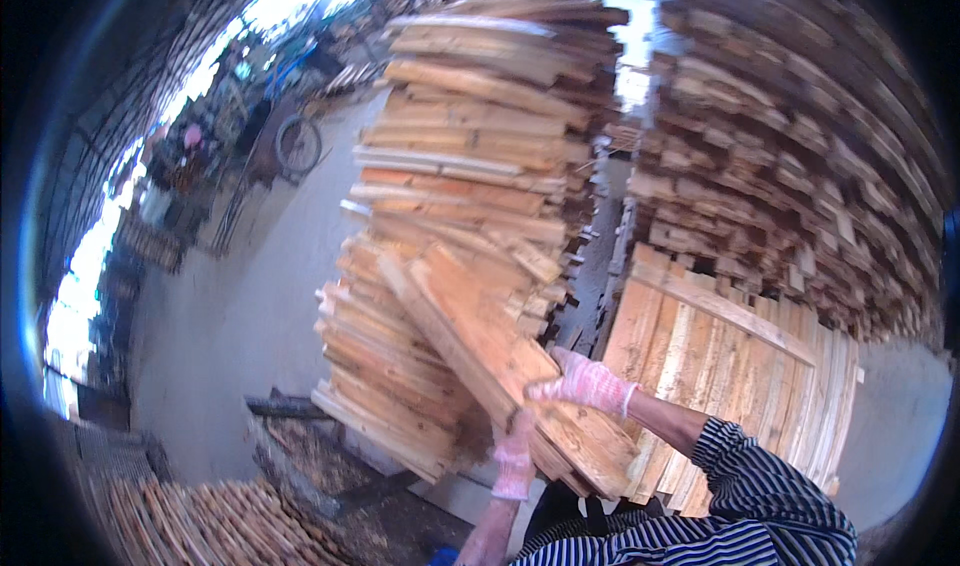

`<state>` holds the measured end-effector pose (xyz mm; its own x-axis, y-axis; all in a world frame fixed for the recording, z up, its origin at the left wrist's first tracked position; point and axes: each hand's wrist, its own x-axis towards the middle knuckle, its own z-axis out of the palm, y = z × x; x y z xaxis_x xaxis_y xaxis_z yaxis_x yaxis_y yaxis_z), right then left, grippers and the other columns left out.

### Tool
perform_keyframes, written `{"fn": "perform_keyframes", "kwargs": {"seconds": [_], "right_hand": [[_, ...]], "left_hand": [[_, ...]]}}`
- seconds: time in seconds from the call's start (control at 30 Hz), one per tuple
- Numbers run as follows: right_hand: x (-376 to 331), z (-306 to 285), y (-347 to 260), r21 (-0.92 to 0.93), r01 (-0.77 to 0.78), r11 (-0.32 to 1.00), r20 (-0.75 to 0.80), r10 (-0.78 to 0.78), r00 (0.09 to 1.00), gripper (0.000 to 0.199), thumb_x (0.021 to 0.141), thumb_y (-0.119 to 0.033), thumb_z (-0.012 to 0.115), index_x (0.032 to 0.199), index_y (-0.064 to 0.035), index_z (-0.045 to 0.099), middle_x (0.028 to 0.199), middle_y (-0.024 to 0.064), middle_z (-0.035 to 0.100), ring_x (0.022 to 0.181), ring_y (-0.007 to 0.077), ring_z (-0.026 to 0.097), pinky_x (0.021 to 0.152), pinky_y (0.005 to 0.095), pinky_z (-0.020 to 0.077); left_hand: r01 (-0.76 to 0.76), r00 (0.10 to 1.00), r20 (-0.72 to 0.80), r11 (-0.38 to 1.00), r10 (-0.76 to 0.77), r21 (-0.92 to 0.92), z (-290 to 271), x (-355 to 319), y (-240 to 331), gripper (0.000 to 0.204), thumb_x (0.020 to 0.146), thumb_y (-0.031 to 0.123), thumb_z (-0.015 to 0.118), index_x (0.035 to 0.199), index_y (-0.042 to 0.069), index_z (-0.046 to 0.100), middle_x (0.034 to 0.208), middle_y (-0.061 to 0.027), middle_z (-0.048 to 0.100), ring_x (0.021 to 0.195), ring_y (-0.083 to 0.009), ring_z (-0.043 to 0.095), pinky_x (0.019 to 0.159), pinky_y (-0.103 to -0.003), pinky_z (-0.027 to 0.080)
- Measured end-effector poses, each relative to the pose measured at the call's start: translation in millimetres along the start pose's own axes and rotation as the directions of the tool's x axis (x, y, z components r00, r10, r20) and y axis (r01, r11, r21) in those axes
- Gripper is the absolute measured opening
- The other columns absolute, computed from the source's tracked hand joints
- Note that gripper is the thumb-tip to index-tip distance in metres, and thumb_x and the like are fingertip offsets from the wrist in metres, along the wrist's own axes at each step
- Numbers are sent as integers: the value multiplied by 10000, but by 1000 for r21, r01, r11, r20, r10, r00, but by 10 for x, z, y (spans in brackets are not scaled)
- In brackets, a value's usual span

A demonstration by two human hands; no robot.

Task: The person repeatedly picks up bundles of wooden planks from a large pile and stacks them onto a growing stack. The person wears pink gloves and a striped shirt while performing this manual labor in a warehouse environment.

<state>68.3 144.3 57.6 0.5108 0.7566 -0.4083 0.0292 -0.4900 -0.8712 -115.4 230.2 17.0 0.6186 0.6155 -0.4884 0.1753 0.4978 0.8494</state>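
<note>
Planks [490,331] angled at lower centre of the frame, held near their lower end by gloved left hand [513,454] and right hand [588,381], before a board stack [460,146]. Handling them seems the current step; moving them calls for firm, even grips.

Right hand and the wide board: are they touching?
Touching: the head view shows the gloved right hand closed over the edge of the wide board.

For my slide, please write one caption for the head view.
Left hand and right hand, both gloved, grip boards at a wood stack, with more planks at right.
</note>
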Motion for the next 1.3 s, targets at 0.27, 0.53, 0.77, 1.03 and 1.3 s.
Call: {"fn": "perform_keyframes", "kwargs": {"seconds": [0.27, 0.53, 0.77, 1.03, 1.3], "right_hand": [[-1091, -637, -204, -126, 225, 966, -307, -254, 917, 1019, 647, -624, 910, 1405, -96, 481, 1213, 162, 655, 1163, 289, 640, 972, 407, 522], [-2254, -1710, -15, 33, 564, 825, -612, -429, 664, 1186, 628, -553, 941, 1534, -58, 356, 1391, 157, 572, 1311, 260, 535, 1120, 407, 429], [-2239, -1629, 1649, 155, 527, 836, -594, -347, 726, 1319, 601, -616, 927, 1579, -24, 271, 1569, 160, 419, 1451, 252, 402, 1189, 409, 354], [-3232, -1534, 1343, 173, 231, 957, -741, -28, 671, 1234, 736, -643, 826, 1617, -40, 207, 1594, 233, 386, 1499, 349, 351, 1238, 449, 260], [-4690, -1190, 2597, 430, 54, 901, -821, 366, 437, 1124, 753, -584, 832, 1574, -2, 332, 1519, 265, 476, 1433, 345, 447, 1196, 383, 346]], "left_hand": [[-277, 864, 369, 935, 343, -222, 708, 134, 689, 857, 845, 299, 791, 1533, 58, 340, 1400, -136, 530, 1246, -279, 565, 1021, -455, 518], [-370, 469, 791, 901, 392, -226, 2028, -257, 494, 949, 654, 168, 965, 1440, 31, 451, 1316, -95, 613, 1141, -229, 628, 991, -401, 536], [-740, 325, 860, 673, 393, -28, 2545, -393, -10, 980, 594, 218, 1005, 1397, 22, 477, 1341, -117, 610, 1158, -187, 629, 979, -371, 539], [-258, 382, 920, 966, 90, 13, 3011, -480, -53, 877, 758, 207, 846, 1509, 85, 411, 1303, -123, 603, 1128, -284, 643, 995, -434, 552], [349, 332, 884, 913, -330, 210, 3366, -1430, -1792, 963, 803, 582, 759, 1517, 47, 397, 1391, -174, 572, 1275, -354, 562, 1119, -511, 466]]}}
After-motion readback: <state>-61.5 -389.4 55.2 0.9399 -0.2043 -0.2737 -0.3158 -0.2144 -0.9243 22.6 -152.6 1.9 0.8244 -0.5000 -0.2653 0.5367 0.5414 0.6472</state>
